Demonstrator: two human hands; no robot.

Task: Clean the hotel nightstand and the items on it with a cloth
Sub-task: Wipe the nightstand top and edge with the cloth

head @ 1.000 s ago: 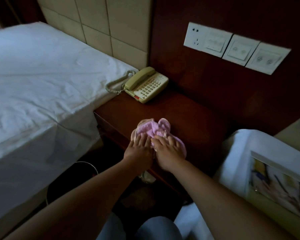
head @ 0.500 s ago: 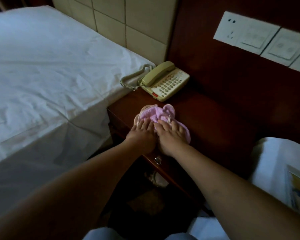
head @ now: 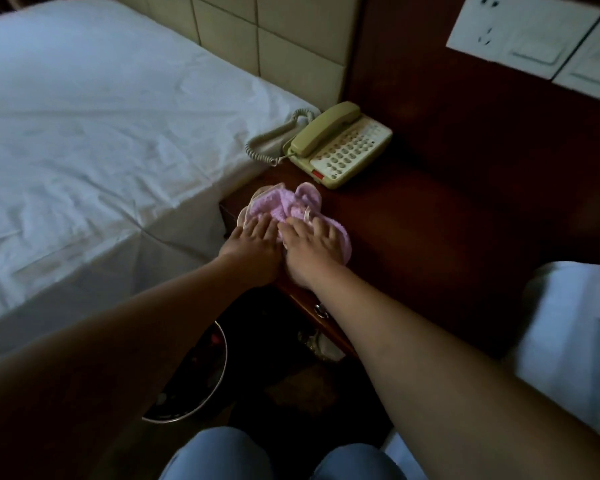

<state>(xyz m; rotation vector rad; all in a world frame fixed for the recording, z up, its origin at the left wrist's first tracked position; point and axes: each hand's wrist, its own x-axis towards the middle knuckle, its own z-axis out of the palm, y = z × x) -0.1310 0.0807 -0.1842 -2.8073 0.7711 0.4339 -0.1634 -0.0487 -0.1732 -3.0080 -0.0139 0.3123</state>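
Observation:
A crumpled pink cloth (head: 284,202) lies on the dark wooden nightstand (head: 430,237), near its front left corner. My left hand (head: 252,249) and my right hand (head: 312,249) lie side by side, palms down, pressing the near part of the cloth onto the wood. A beige corded telephone (head: 340,147) stands at the back left of the nightstand, just beyond the cloth, with its handset on the cradle and its coiled cord (head: 274,136) lying toward the bed.
A white-sheeted bed (head: 94,140) borders the nightstand on the left. A second white bed (head: 568,334) is at the right. Wall sockets and switches (head: 534,36) sit above. A round bin (head: 191,379) stands on the floor below, by my knees.
Both hands have pushed the cloth farther back and left across the nightstand, toward the telephone. The camera has swung to the left and moved closer.

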